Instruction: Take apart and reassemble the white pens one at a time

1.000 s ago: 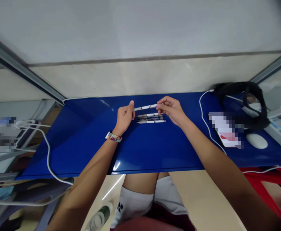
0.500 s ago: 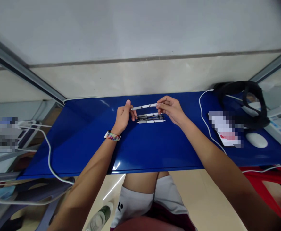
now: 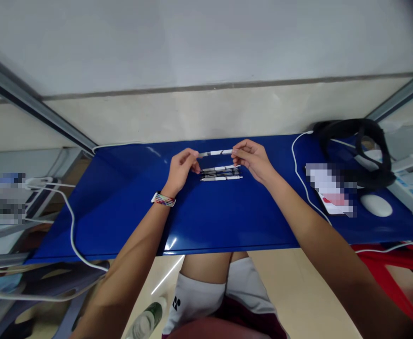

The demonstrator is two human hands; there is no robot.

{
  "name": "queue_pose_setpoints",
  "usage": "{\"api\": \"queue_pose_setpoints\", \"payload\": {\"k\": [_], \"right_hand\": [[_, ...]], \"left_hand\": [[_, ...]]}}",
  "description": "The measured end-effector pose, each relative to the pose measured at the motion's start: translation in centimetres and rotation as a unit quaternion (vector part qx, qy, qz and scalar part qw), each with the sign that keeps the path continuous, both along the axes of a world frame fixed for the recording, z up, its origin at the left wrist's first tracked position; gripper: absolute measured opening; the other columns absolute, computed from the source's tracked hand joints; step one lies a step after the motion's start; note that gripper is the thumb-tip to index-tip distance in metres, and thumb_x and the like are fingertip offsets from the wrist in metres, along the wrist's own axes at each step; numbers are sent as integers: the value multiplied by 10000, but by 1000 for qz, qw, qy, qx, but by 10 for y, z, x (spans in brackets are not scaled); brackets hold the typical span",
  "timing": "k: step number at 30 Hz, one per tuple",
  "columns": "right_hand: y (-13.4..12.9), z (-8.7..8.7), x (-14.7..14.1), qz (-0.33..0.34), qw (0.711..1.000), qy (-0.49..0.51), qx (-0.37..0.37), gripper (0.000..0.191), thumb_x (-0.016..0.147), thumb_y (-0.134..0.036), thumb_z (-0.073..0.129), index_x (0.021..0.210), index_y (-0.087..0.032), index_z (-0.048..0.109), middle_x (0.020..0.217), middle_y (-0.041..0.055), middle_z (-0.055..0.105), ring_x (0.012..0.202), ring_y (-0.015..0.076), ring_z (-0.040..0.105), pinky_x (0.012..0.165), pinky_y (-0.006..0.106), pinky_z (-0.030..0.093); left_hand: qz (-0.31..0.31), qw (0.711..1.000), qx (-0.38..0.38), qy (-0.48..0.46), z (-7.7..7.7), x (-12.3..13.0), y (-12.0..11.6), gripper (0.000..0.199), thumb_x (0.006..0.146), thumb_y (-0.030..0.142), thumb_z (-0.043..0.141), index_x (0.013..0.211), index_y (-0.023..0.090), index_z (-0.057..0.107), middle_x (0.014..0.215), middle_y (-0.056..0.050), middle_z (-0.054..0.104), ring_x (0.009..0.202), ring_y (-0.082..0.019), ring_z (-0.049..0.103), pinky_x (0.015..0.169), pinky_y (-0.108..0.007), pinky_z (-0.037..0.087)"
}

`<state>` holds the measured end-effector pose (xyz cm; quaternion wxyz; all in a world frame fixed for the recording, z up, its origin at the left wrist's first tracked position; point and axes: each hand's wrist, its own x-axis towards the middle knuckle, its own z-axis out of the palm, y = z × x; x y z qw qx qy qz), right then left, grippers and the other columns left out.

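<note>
A white pen (image 3: 216, 153) with dark marks is stretched sideways between my two hands, just above the blue tabletop. My left hand (image 3: 182, 165), with a colourful woven band at the wrist, pinches the pen's left end between thumb and finger. At the other end, my right hand (image 3: 251, 158) has its fingertips closed on the pen. Below it, several pens (image 3: 221, 173) lie side by side on the table, white and black ones, all pointing the same way.
On the right of the blue table (image 3: 234, 221) are a black head strap (image 3: 358, 155), a blurred phone-like item (image 3: 331, 193), a white mouse (image 3: 376, 205) and a white cable (image 3: 303, 183). A wall rises behind. A bottle (image 3: 146, 322) stands by my legs below the edge.
The left thumb, raised before, has come down onto the pen's left end. The pen has become more level and moved slightly up in view.
</note>
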<state>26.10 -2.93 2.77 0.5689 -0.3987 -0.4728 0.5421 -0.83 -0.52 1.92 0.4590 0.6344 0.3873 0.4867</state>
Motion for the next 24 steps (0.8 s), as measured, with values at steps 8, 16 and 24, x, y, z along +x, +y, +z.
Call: {"api": "queue_pose_setpoints", "payload": {"k": [8,16,24], "right_hand": [[0,0,2,-12,1000,4,-6,348,752,-473,1003,936,-241,823,826,22,768,728,166,696,711,329,612],[4,2,7,-39,996,62,-60,294,742,-404,974,928,-229,829,811,28,751,745,164,679,700,310,601],[3,3,9,-52,998,35,-31,247,760,-355,937,946,-228,836,808,24,756,717,156,685,690,307,606]], "left_hand": [[20,999,7,-32,-3,0,4,260,854,356,879,1027,204,756,822,-24,782,638,-140,749,567,-228,551],[80,995,28,-59,-2,-5,8,245,863,336,849,1073,211,862,856,-47,804,660,-142,729,584,-244,560],[92,992,26,-80,-4,-7,10,214,858,333,861,1038,218,864,819,-35,775,662,-142,724,579,-238,547]]}}
